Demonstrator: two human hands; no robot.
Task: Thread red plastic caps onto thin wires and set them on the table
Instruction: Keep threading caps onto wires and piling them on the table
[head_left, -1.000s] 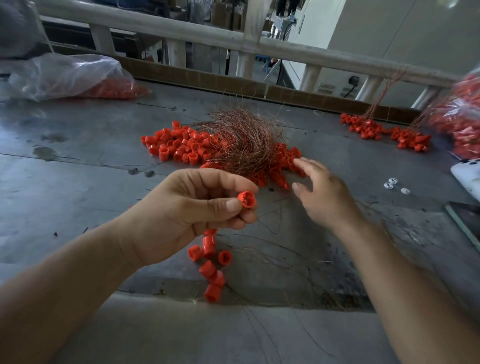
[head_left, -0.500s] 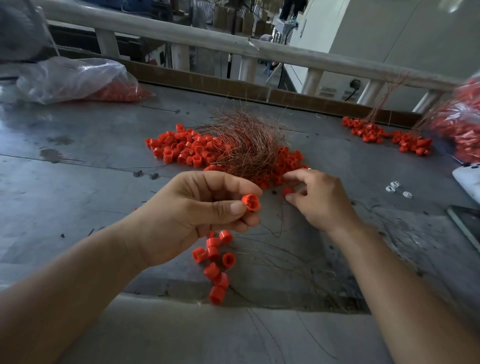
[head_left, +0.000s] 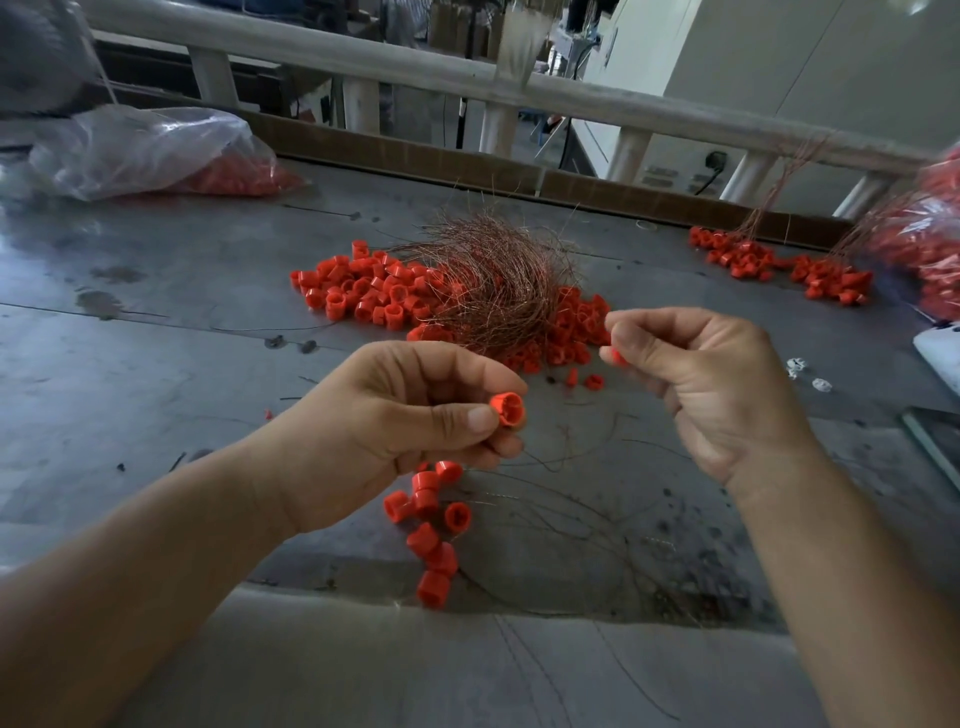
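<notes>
The grey table (head_left: 156, 374) carried a heap of loose caps (head_left: 363, 293) around a tangle of wires (head_left: 498, 291). Above it, the left hand (head_left: 395, 431) pinched one red cap (head_left: 508, 409) between thumb and curled fingers, with a cluster of caps (head_left: 431, 525) below it. The right hand (head_left: 711, 384) pinched a second cap (head_left: 618, 357) at its curled fingertips.

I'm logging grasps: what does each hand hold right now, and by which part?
Left hand pinches a red cap by its side wall. Right hand pinches a second red cap, hold mostly hidden.
</notes>
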